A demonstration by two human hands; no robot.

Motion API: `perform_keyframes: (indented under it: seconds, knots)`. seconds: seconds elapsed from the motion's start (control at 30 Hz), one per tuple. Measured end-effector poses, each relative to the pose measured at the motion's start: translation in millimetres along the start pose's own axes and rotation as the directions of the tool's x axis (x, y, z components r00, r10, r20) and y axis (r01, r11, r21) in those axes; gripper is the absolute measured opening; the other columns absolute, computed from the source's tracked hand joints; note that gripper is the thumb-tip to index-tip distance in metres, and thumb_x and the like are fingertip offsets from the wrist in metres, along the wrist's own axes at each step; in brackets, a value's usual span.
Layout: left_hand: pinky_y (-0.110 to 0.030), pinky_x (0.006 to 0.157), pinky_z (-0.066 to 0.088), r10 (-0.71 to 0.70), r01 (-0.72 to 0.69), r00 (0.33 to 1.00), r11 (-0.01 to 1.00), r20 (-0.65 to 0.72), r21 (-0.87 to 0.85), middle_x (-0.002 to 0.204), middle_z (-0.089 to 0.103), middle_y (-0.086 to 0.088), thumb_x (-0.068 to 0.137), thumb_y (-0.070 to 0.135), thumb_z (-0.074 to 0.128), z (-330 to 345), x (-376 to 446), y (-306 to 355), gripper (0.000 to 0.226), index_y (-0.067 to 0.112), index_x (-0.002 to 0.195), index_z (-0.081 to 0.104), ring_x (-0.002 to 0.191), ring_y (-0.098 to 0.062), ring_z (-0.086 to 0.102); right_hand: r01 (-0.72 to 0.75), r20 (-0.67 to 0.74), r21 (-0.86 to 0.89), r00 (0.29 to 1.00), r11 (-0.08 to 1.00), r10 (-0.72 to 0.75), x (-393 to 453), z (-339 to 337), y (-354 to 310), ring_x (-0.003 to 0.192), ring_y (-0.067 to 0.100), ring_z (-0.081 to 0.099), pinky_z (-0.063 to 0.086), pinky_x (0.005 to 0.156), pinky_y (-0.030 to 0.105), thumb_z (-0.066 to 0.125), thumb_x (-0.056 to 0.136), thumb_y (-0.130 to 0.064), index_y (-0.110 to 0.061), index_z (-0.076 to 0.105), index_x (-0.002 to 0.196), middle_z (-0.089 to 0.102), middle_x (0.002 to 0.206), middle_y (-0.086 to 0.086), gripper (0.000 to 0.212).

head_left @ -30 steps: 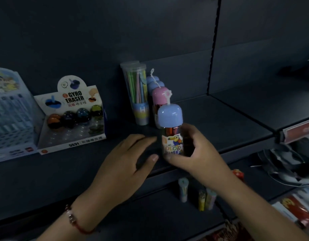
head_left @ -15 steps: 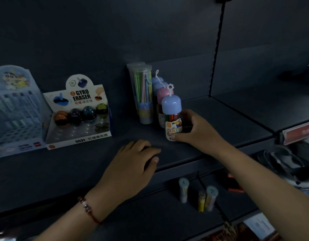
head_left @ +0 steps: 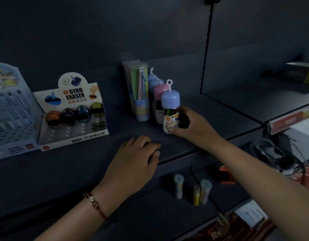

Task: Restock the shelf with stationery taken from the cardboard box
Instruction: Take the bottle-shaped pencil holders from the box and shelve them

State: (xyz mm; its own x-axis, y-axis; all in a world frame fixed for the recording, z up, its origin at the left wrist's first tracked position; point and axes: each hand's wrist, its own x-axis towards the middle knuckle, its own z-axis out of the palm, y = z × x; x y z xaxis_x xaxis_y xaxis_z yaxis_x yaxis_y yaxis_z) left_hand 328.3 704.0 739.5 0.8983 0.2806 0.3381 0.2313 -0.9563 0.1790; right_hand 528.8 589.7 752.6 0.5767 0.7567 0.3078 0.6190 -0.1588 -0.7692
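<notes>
Head view, step in hand: setting the blue-capped crayon jar (head_left: pixel 170 113) upright on the shelf (head_left: pixel 211 117), at the front of a row of like jars.
Right grip: right hand (head_left: pixel 195 126) curled round the jar's lower body, thumb across the label's bottom edge, fingers wrapped behind; pinching the jar, not spread.
Left grip: left hand (head_left: pixel 132 162) resting near the shelf's front edge, fingers loosely bent, holding nothing; well to the near-left of the right grip.
Jar's place: base seemingly on the shelf, though contact cannot be told for sure in this dim light; standing upright.
Just beyond the grip: pink-capped jar (head_left: pixel 159 90) touching or nearly touching the held one, with more blue caps behind it.
Beyond and left of the grip: clear tube of coloured pencils (head_left: pixel 139 91), close to the row.
Far left of the grip: gyro eraser display box (head_left: pixel 72 115), well apart.
Below the grip: three slim tubes (head_left: pixel 193 190) on the lower shelf.
Doing it well: probably best to seat the base flat before loosening the fingers, label facing outward, in line with the row.
Risk: tall narrow jar, likely to tip if released tilted, and a nudge backward could topple the pink one.
Release: likely safest to spread the fingers sideways and draw straight back toward the body.
Cardboard box: not visible here.
</notes>
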Motion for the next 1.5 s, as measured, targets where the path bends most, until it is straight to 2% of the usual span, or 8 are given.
perform_keyframes:
  seconds: [0.13,0.3,0.43,0.57,0.87,1.13,1.3,1.5]
  knots:
    - [-0.031,0.103,0.035,0.027,-0.027,1.0,0.999,0.005,-0.025,0.124,0.049,0.01,0.103,0.038,0.036,-1.1,-1.2,-1.0,0.039,0.03,0.137,0.053,0.11,-0.011,0.044,-0.029,-0.037,-0.061,0.999,0.998,0.026,-19.9,2.5,-10.9,0.126,-0.011,0.042,0.034,0.103,0.013,0.075,0.081,-0.036,-0.034,0.034,0.146,0.045,0.141,-0.021,0.077]
    - [-0.028,0.094,0.043,0.21,-0.201,0.977,0.962,0.031,-0.185,0.117,0.051,0.017,0.1,0.036,0.043,-7.9,-11.3,-2.9,0.035,0.031,0.131,0.059,0.105,-0.005,0.046,-0.007,-0.107,-0.304,0.994,0.953,-0.026,-102.5,6.2,-37.5,0.126,-0.016,0.03,0.023,0.1,-0.002,0.067,0.088,-0.037,-0.035,0.034,0.147,0.036,0.141,-0.025,0.068]
    - [-0.026,0.096,0.045,0.511,-0.479,0.859,0.783,-0.029,-0.397,0.112,0.062,0.018,0.097,0.028,0.056,-7.9,-51.2,-6.9,0.025,0.024,0.119,0.068,0.106,-0.001,0.057,-0.09,-0.093,-0.383,0.994,0.919,0.058,-206.7,18.3,-56.1,0.133,-0.016,0.029,0.021,0.105,0.001,0.061,0.087,-0.048,-0.048,0.043,0.136,0.037,0.138,-0.038,0.052]
    - [-0.021,0.096,0.043,0.666,-0.527,0.737,0.674,0.115,-0.518,0.12,0.059,0.022,0.097,0.037,0.052,25.4,-119.3,-0.2,0.027,0.032,0.12,0.067,0.116,0.003,0.052,-0.365,-0.188,-0.395,0.93,0.843,0.314,-330.7,52.4,-66.0,0.13,-0.019,0.032,0.023,0.102,0.003,0.051,0.083,-0.063,-0.068,0.041,0.122,0.036,0.136,-0.045,0.04]
    - [-0.015,0.103,0.034,0.886,-0.431,0.348,0.442,0.306,-0.787,0.13,0.05,0.031,0.095,0.052,0.043,94.6,-271.1,108.7,0.034,0.044,0.124,0.059,0.125,0.011,0.041,-0.857,-0.532,0.027,0.423,0.514,0.734,-586.4,163.4,-131.8,0.123,-0.007,0.05,0.035,0.1,0.009,0.058,0.083,-0.048,-0.048,0.057,0.118,0.055,0.127,-0.03,0.035]
    - [0.0,0.098,0.019,0.943,-0.499,-0.151,0.185,0.295,-0.847,0.138,0.038,0.034,0.098,0.05,0.044,109.8,-386.1,245.4,0.033,0.048,0.131,0.051,0.125,0.017,0.031,-0.854,-0.624,0.478,-0.164,0.207,0.764,-749.9,231.1,-188.5,0.112,-0.011,0.05,0.043,0.092,0.017,0.06,0.083,-0.049,-0.053,0.055,0.111,0.055,0.118,-0.033,0.029]
    - [-0.005,0.086,0.032,0.886,-0.516,-0.282,0.184,0.369,-0.836,0.142,0.029,0.033,0.098,0.046,0.047,128.7,-472.6,344.1,0.033,0.047,0.131,0.049,0.115,0.011,0.042,-0.779,-0.573,0.614,-0.325,0.131,0.752,-850.6,238.4,-187.4,0.107,-0.011,0.049,0.042,0.083,0.013,0.061,0.092,-0.036,-0.047,0.055,0.121,0.055,0.12,-0.026,0.032]
    - [0.002,0.08,0.026,0.806,-0.558,-0.333,0.251,0.49,-0.791,0.142,0.033,0.03,0.1,0.044,0.046,172.3,-591.1,464.5,0.036,0.045,0.136,0.045,0.108,0.014,0.036,-0.765,-0.487,0.639,-0.319,0.082,0.813,-1010.6,193.1,-163.7,0.103,-0.001,0.053,0.041,0.078,0.009,0.058,0.095,-0.033,-0.041,0.052,0.129,0.055,0.122,-0.018,0.036]
